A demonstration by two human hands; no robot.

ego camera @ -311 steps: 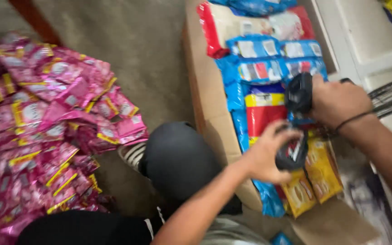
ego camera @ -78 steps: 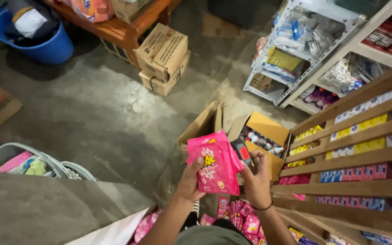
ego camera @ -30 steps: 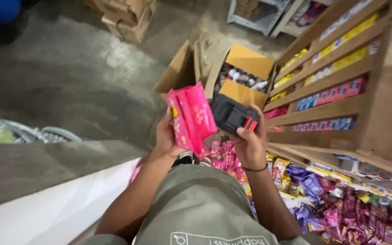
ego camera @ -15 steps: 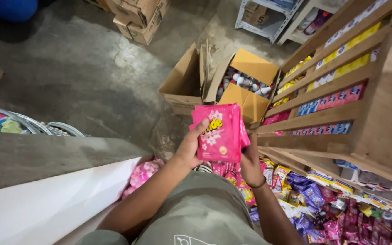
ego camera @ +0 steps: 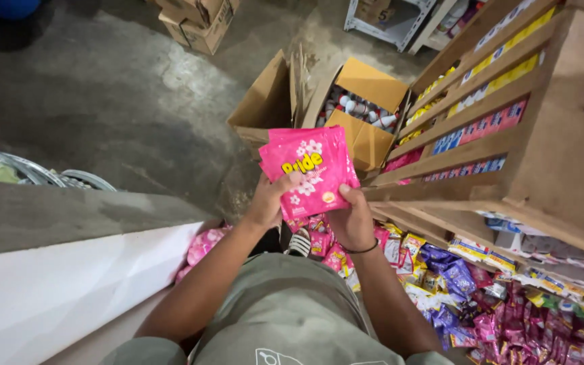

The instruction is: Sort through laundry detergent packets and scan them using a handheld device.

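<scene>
We hold a stack of flat pink plastic sachets (ego camera: 309,165) with yellow lettering and white flowers, roughly square, face up toward the camera, top edge tilted away toward the open cardboard box (ego camera: 366,101); exact sachet count we cannot tell, at least two layers show. Stack sits just in front of that box, above the floor. Left hand (ego camera: 270,199) grips the lower left edge, thumb on top. Right hand (ego camera: 353,220) clamps the lower right corner. One wooden slatted rack (ego camera: 508,142) stands right of the box, and loose sachets (ego camera: 481,304) lie below it.
</scene>
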